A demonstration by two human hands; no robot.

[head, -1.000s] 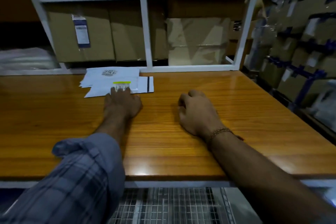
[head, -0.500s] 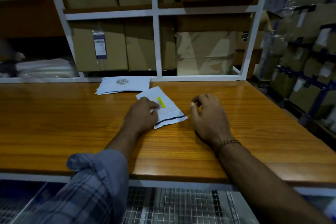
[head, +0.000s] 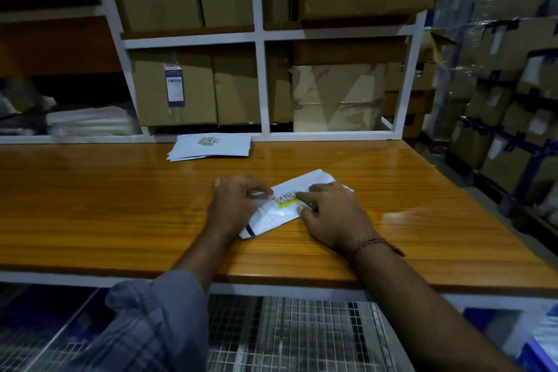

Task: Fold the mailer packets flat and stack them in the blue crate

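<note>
A white mailer packet [head: 282, 216] with a barcode label and a yellow strip lies tilted on the wooden table [head: 120, 205], near the front middle. My left hand [head: 234, 205] pinches its left part with curled fingers. My right hand [head: 332, 214] rests on its right part, the index finger pressing beside the label. A small stack of flat white mailers [head: 211, 148] lies at the back of the table against the shelf frame. A blue object [head: 540, 350], perhaps the crate, shows at the lower right below the table.
A white shelf frame [head: 261, 84] full of cardboard boxes [head: 175, 90] stands behind the table. Wrapped boxes on blue racks [head: 507, 100] fill the right side. A wire mesh shelf [head: 296, 335] lies under the table's front edge.
My left hand has dragged one packet off the stack toward the front and turned it. My right hand has moved onto it from the right.
</note>
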